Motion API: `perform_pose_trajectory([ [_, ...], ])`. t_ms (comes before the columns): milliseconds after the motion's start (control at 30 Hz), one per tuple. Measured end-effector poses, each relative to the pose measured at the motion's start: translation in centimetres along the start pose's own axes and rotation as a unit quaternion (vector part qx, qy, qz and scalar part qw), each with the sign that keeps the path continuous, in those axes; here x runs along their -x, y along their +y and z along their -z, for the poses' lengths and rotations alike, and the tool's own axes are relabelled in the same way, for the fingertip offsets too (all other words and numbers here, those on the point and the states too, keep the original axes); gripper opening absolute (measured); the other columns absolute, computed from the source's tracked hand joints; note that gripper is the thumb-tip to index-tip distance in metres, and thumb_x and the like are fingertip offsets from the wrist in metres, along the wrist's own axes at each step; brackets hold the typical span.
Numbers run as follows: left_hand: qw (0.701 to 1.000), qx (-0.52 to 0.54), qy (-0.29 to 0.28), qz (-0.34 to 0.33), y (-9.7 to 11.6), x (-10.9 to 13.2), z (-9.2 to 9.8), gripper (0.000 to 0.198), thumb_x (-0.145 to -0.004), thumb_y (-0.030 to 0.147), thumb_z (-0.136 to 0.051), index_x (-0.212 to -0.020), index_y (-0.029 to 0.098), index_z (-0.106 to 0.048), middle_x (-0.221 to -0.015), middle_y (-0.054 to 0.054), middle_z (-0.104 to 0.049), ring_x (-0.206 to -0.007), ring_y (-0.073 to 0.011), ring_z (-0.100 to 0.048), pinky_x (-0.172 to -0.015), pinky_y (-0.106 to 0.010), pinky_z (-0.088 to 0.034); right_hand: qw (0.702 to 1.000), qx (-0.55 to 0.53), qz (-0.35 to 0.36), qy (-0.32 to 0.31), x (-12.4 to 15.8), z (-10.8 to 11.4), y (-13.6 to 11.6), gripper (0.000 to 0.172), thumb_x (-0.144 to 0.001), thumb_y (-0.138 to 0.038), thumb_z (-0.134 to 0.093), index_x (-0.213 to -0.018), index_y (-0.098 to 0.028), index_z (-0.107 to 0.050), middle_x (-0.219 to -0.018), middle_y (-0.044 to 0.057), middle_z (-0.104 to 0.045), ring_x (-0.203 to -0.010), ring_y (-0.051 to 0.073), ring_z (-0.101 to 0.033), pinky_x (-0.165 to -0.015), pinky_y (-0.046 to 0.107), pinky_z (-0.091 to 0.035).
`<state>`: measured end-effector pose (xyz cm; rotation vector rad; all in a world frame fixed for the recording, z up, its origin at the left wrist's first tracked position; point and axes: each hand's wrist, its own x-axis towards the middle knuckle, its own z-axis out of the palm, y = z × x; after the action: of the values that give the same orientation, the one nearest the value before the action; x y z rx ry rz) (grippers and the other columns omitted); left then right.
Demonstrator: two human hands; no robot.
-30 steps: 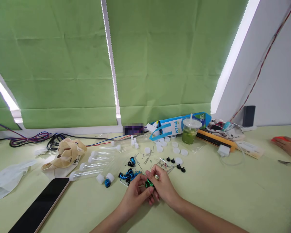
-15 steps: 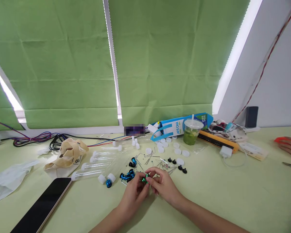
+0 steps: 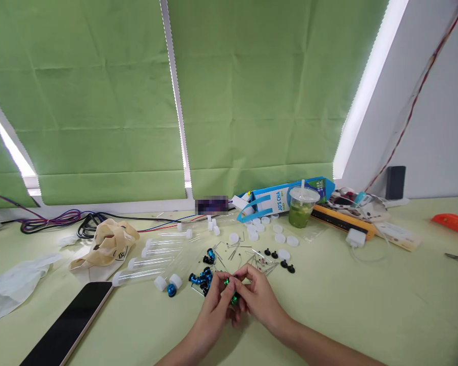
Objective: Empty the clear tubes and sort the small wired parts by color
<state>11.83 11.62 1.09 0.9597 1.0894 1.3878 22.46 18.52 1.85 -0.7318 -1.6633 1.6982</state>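
Between the fingertips of my left hand and my right hand is a small shiny green metal part. Both hands are closed on it, thumbs close together, and the fingers cover most of it. Just left of my left hand lie blue-and-black metal parts, with a few more blue-and-black parts behind them. A single round blue part sits farther left. Thin metal pins are scattered beyond my fingertips. Black flanged pieces lie beyond my right hand.
Clear tubes and white caps spread over the table. A phone lies front left, near a beige cloth bag. Behind are a green drink cup, a blue-white carrier bag and a yellow-black power strip.
My hands have drawn slightly nearer to me, and the green part has been turned between the fingers. At the far right, another person's hand has left the orange object.
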Motion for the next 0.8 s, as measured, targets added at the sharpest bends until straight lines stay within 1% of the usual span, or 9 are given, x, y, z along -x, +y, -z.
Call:
perform_pose_trajectory([
  [100, 0.997, -0.053, 0.036, -0.046, 0.3, 0.7, -0.7, 0.032, -0.088, 0.048, -0.039, -0.103, 0.019, -0.038, -0.064, 0.003, -0.054, -0.05, -0.0086, -0.05, -0.046, -0.019, -0.035, 0.999, -0.033, 0.016, 0.015, 0.5, -0.7, 0.0, 0.033, -0.076, -0.05, -0.057, -0.079, -0.02, -0.044, -0.07, -0.004, -0.053, -0.039, 0.007, -0.051, -0.033, 0.018, -0.035],
  [200, 0.987, -0.119, 0.045, -0.097, 0.6, 1.4, -0.9, 0.035, -0.088, 0.044, -0.04, -0.112, 0.019, -0.037, -0.088, -0.006, -0.06, -0.076, -0.0153, -0.058, -0.063, -0.026, -0.045, 0.998, -0.051, 0.025, 0.031, 1.0, -1.3, -0.2, 0.03, -0.076, -0.045, -0.06, -0.078, -0.019, -0.046, -0.075, -0.003, -0.053, -0.054, 0.009, -0.055, -0.044, 0.019, -0.044],
  [267, 0.973, -0.182, 0.054, -0.132, 0.5, 1.7, -0.7, 0.037, -0.087, 0.041, -0.043, -0.115, 0.018, -0.036, -0.105, -0.012, -0.058, -0.093, -0.0199, -0.057, -0.076, -0.031, -0.045, 0.998, -0.055, 0.022, 0.037, 1.3, -1.4, -0.2, 0.029, -0.076, -0.043, -0.061, -0.075, -0.018, -0.046, -0.071, -0.003, -0.053, -0.059, 0.009, -0.055, -0.049, 0.018, -0.045],
  [300, 0.964, -0.212, 0.06, -0.147, 0.4, 1.7, -0.6, 0.038, -0.087, 0.04, -0.045, -0.115, 0.017, -0.037, -0.107, -0.013, -0.058, -0.095, -0.0212, -0.057, -0.078, -0.032, -0.045, 0.998, -0.057, 0.019, 0.036, 1.4, -1.4, -0.2, 0.029, -0.076, -0.042, -0.061, -0.075, -0.018, -0.045, -0.07, -0.003, -0.053, -0.058, 0.009, -0.054, -0.048, 0.018, -0.044],
  [333, 0.957, -0.235, 0.066, -0.156, 0.3, 1.7, -0.4, 0.037, -0.086, 0.04, -0.045, -0.114, 0.016, -0.038, -0.103, -0.013, -0.06, -0.091, -0.0215, -0.058, -0.076, -0.033, -0.045, 0.998, -0.06, 0.015, 0.032, 1.5, -1.5, -0.2, 0.03, -0.076, -0.043, -0.061, -0.075, -0.018, -0.045, -0.069, -0.002, -0.054, -0.056, 0.008, -0.053, -0.046, 0.018, -0.044],
  [400, 0.951, -0.26, 0.066, -0.15, -0.1, 1.5, -0.1, 0.034, -0.087, 0.04, -0.043, -0.11, 0.015, -0.038, -0.084, -0.009, -0.065, -0.074, -0.0199, -0.062, -0.066, -0.031, -0.046, 0.998, -0.066, 0.005, 0.018, 1.5, -1.5, -0.3, 0.031, -0.076, -0.045, -0.06, -0.079, -0.018, -0.045, -0.068, -0.003, -0.055, -0.048, 0.008, -0.051, -0.04, 0.018, -0.042],
  [500, 0.953, -0.269, 0.054, -0.127, -0.5, 0.9, 0.5, 0.027, -0.088, 0.04, -0.04, -0.102, 0.017, -0.036, -0.059, -0.001, -0.061, -0.053, -0.0168, -0.059, -0.054, -0.027, -0.044, 0.997, -0.073, -0.009, -0.002, 1.5, -1.7, -0.5, 0.033, -0.076, -0.047, -0.059, -0.083, -0.018, -0.046, -0.068, -0.002, -0.056, -0.04, 0.005, -0.047, -0.034, 0.017, -0.037],
  [667, 0.95, -0.282, 0.068, -0.116, -0.6, 0.4, 0.8, 0.021, -0.089, 0.042, -0.036, -0.087, 0.02, -0.037, -0.045, 0.003, -0.054, -0.042, -0.0153, -0.055, -0.046, -0.024, -0.04, 0.996, -0.091, -0.014, -0.007, 1.5, -2.1, -0.6, 0.034, -0.076, -0.047, -0.06, -0.084, -0.018, -0.046, -0.07, -0.003, -0.054, -0.039, 0.004, -0.048, -0.033, 0.016, -0.034],
  [800, 0.964, -0.227, 0.076, -0.116, -0.3, 0.6, 0.2, 0.029, -0.09, 0.046, -0.025, -0.082, 0.021, -0.038, -0.041, 0.006, -0.043, -0.033, -0.013, -0.044, -0.036, -0.022, -0.034, 0.994, -0.106, -0.002, -0.009, 2.0, -2.6, -0.4, 0.032, -0.079, -0.047, -0.057, -0.083, -0.019, -0.044, -0.076, -0.002, -0.052, -0.042, 0.006, -0.05, -0.036, 0.018, -0.037],
])
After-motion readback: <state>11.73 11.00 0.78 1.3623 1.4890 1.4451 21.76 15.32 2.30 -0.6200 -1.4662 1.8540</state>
